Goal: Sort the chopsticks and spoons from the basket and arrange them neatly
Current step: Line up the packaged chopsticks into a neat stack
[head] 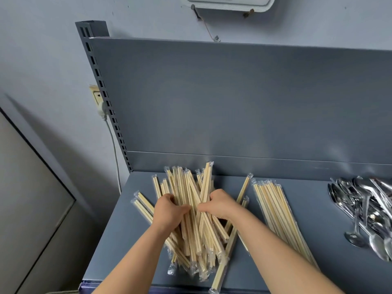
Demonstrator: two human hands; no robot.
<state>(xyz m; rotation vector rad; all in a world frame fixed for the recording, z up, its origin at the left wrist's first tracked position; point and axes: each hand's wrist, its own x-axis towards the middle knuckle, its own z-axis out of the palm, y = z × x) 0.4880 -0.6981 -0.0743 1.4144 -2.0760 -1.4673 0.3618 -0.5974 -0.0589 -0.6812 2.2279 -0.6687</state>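
Note:
A loose heap of wrapped wooden chopsticks (pixel 191 187) lies on the grey shelf (pixel 318 230), left of centre. My left hand (pixel 169 211) grips the heap from its left side and my right hand (pixel 218 203) grips it from the right, thumbs nearly meeting over the middle. To the right, a tidier row of wrapped chopsticks (pixel 280 219) lies side by side, slanting toward the near right. A pile of metal spoons (pixel 364 206) sits at the far right of the shelf. No basket is in view.
The shelf's grey back panel (pixel 233 102) rises right behind the chopsticks. A slotted upright post (pixel 106 102) stands at the back left, with a wall socket and cable (pixel 101 107) beside it. The shelf's front edge (pixel 148 288) is near my forearms.

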